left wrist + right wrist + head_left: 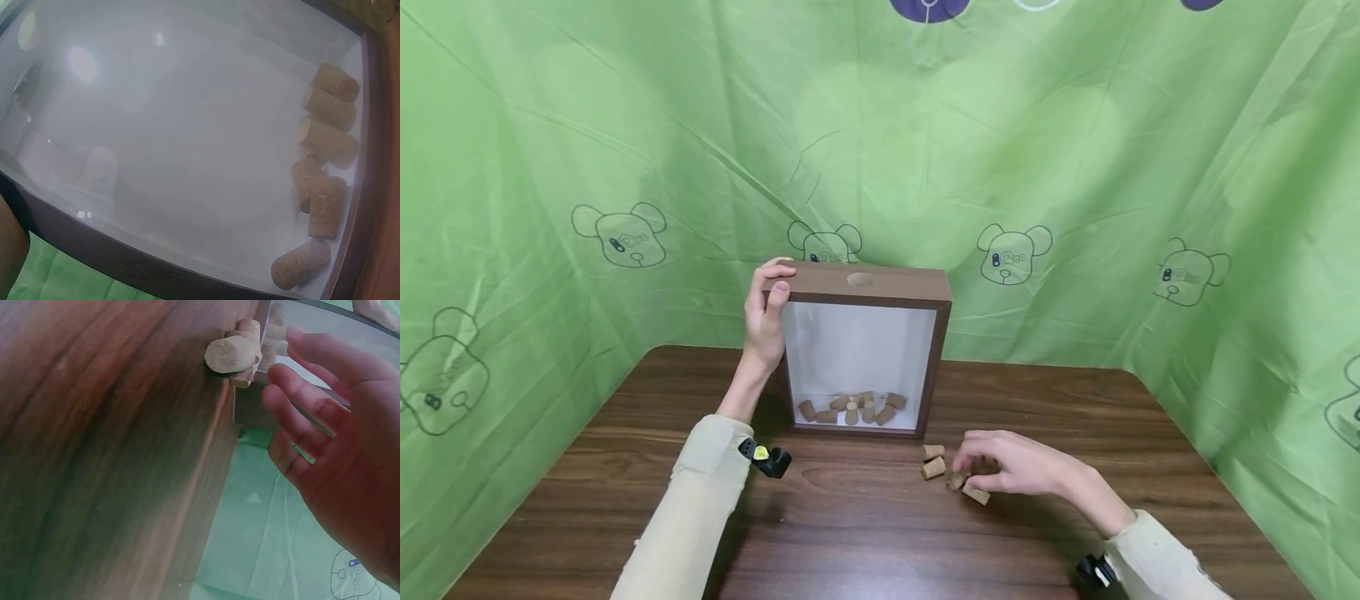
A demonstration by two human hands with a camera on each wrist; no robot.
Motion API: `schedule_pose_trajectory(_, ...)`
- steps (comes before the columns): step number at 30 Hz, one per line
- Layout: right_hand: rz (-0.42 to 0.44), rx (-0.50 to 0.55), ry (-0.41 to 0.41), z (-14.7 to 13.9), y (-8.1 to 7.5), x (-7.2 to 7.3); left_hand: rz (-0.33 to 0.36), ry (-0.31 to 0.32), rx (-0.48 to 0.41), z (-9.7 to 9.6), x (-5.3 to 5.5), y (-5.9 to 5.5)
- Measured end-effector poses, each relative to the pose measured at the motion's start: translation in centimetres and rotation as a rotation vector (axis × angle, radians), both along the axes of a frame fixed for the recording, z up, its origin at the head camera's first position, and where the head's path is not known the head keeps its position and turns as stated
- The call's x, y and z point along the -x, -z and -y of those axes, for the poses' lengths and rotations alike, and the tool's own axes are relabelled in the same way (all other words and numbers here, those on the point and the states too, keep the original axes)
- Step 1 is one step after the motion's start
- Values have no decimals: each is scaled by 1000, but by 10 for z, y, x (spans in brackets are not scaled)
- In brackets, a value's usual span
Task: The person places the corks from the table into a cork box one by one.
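A brown wooden shadow box (867, 283) with a clear front stands upright on the table. Several corks (852, 413) lie inside along its bottom; the left wrist view shows these corks (328, 206) close up through the pane. My left hand (766, 321) grips the box at its top left corner, thumb on the front edge and fingers over the top. Just right of the box, several loose corks (934, 467) lie on the table. My right hand (1018, 464) hovers over them, thumb and fingers apart around one cork. In the right wrist view its fingers (306, 394) are loosely bent beside the corks (231, 355).
A round spot (860, 280) marks the top of the box. The brown wood-grain table (842, 517) extends to both sides and toward me. Green cloth (880, 133) printed with bear heads hangs behind and at both sides. Small black cameras sit on both wrists.
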State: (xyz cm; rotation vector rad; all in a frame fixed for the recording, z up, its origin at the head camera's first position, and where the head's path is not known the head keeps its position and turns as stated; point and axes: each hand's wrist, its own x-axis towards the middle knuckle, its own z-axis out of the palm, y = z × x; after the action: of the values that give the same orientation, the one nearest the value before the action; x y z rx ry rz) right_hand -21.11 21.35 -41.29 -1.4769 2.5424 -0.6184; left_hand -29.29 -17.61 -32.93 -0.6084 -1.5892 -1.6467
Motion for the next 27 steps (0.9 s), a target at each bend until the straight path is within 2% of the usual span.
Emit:
schedule_pose_trajectory(5, 45, -13, -5, -5, 4, 1, -11, -1, -3, 1, 7, 5)
schedule_pose_trajectory(10, 53, -7, -9, -8, 8, 1, -12, -3, 4, 1, 7, 6)
schedule_pose_trajectory(17, 150, -3, 40, -12, 13, 5, -11, -10, 5, 1, 6, 6)
schedule_pose_trajectory(20, 155, 18, 46, -13, 14, 7, -1, -10, 4, 0, 2, 2)
schedule_pose_trajectory(27, 161, 10, 57, -11, 14, 7, 13, -5, -3, -8, -21, -14)
